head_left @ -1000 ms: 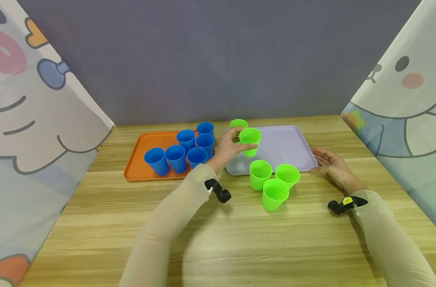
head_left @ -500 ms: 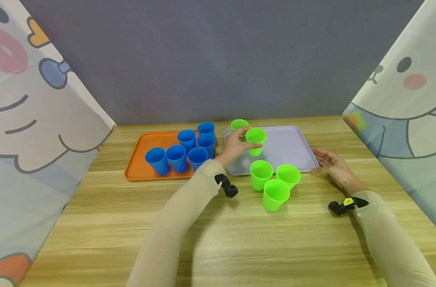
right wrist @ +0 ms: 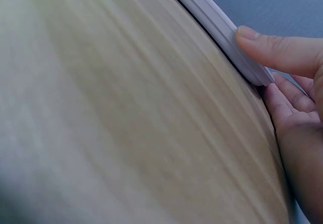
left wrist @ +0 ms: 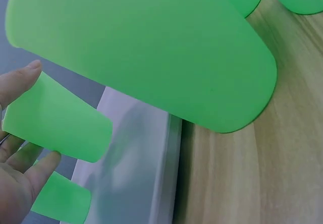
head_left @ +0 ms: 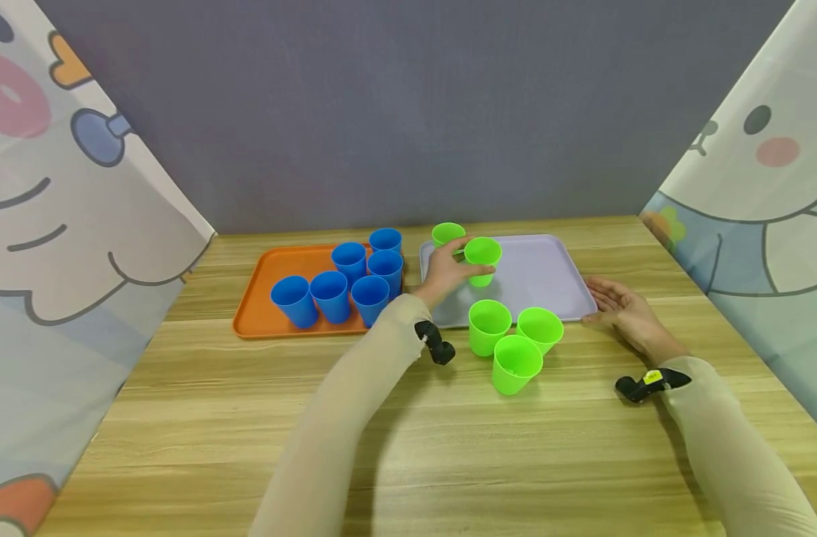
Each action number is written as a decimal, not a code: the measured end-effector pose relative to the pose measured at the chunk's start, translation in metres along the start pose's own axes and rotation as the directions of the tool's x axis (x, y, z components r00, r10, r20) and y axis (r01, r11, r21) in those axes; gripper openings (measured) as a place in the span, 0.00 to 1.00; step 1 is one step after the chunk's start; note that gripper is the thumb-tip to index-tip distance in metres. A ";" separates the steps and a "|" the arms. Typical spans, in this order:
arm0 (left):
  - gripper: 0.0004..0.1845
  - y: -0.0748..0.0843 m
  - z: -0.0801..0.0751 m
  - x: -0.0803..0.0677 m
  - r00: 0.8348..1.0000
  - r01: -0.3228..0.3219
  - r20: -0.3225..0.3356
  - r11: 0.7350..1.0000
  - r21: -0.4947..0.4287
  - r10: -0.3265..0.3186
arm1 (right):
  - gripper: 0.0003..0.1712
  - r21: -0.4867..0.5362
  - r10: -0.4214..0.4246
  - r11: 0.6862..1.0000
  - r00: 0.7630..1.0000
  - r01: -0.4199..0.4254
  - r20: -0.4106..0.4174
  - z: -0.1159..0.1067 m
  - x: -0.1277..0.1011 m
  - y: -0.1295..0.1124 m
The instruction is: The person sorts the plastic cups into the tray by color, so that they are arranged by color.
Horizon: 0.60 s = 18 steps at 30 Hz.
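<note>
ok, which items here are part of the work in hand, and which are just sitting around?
In use:
left hand gripping a bright green plastic cup
lilac plastic tray, its edge steadied by the right hand
other green cups

Lying about:
orange plastic tray
six blue plastic cups on it

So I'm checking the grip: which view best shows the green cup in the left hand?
The head view: the green cup shows whole, rim up, gripped by the left hand over the lilac tray. The left wrist view shows only its side between thumb and fingers. The right wrist view misses it.
</note>
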<state>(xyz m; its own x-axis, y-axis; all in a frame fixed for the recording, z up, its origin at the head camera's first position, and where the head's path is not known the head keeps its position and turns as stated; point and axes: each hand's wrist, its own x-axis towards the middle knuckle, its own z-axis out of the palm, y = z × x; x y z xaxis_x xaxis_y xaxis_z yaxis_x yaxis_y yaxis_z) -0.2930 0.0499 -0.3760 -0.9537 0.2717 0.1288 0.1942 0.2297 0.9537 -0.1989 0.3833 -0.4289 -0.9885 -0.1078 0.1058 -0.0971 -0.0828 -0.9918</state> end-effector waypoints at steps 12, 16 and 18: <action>0.40 -0.004 0.005 0.008 1.000 0.005 0.005 0.997 0.074 -0.005 | 0.45 -0.001 0.000 1.000 1.000 0.000 -0.004 0.001 0.000 -0.002; 0.41 -0.004 0.008 0.010 1.000 -0.007 0.011 0.995 0.096 0.006 | 0.44 0.006 0.000 1.000 1.000 0.000 -0.003 0.002 0.000 -0.002; 0.41 -0.005 0.009 0.011 1.000 -0.005 0.016 0.994 0.106 0.004 | 0.44 0.004 0.000 1.000 1.000 0.000 -0.003 0.002 0.000 -0.002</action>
<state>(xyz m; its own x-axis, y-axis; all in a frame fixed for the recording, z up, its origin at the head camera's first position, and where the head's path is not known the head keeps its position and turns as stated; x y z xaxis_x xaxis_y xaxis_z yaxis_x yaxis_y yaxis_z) -0.3024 0.0607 -0.3816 -0.9491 0.2879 0.1278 0.2226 0.3260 0.9188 -0.1983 0.3820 -0.4267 -0.9888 -0.1053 0.1054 -0.0964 -0.0869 -0.9915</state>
